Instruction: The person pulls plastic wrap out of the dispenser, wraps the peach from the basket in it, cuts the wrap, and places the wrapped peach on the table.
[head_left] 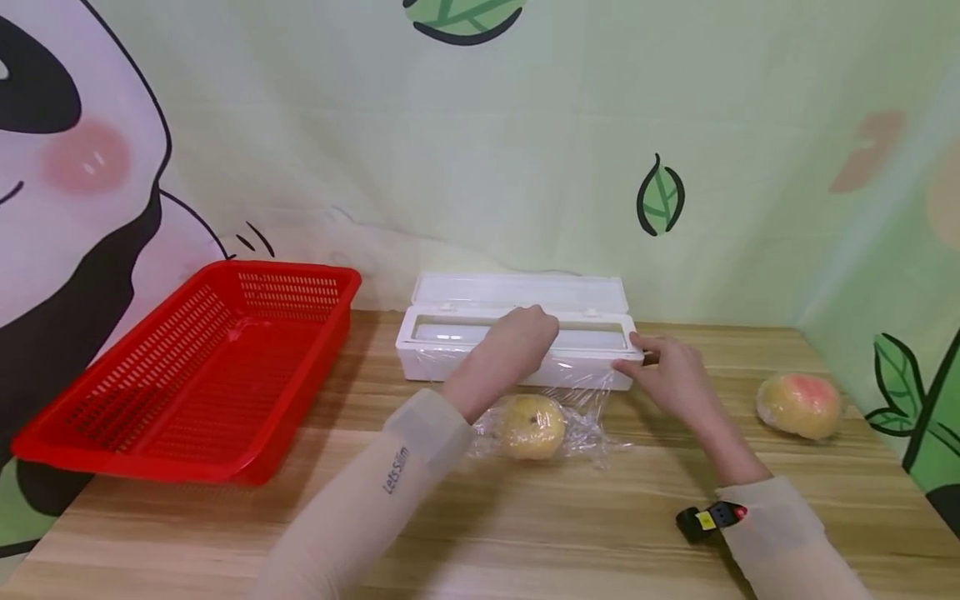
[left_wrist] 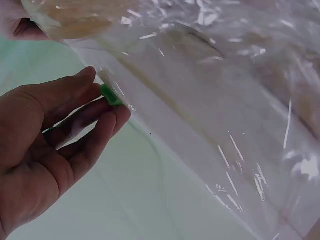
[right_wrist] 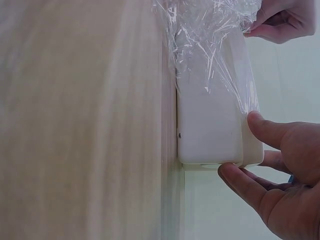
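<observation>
A white cling film dispenser box (head_left: 435, 367) stands at the back of the table with its lid raised. Over its front edge my left hand (head_left: 520, 340) reaches; in the left wrist view its thumb and fingers pinch a small green slider (left_wrist: 110, 95) at the box's edge. My right hand (head_left: 675, 377) grips the right end of the box, thumb on the top edge, as the right wrist view shows. Clear cling film (right_wrist: 212, 55) drapes from the box down its front. Just before the box, a yellow round fruit (head_left: 532, 427) lies with this film around it.
To the left stands a red plastic basket (head_left: 255, 429) with slotted sides. A yellow and pink fruit (head_left: 800, 406), shiny with film, lies at the right of the wooden table (head_left: 570, 533). Behind the box hangs a printed cloth backdrop (head_left: 487, 167).
</observation>
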